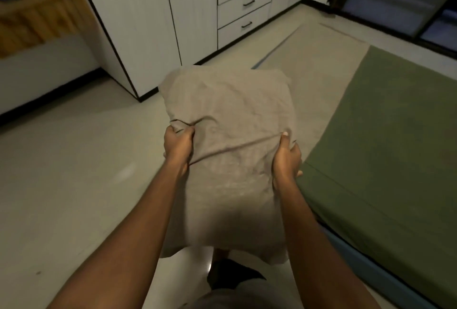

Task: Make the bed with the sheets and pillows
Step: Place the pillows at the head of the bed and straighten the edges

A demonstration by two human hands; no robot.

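- Far left of the hands, a white panelled wardrobe (138, 24) stands.
- Nearer, the left hand (179, 144) grips a bunched fold of the crumpled beige fabric pillow (227, 111), held up between both hands.
- Opposite, the right hand (286, 158) pinches its right edge.
- Right of them lies the low green-sheeted bed (385, 148); gripped by loose cover only, the pillow may slip onto the floor (74, 172).

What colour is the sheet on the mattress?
Olive green sheet, plain, no pattern; head view.
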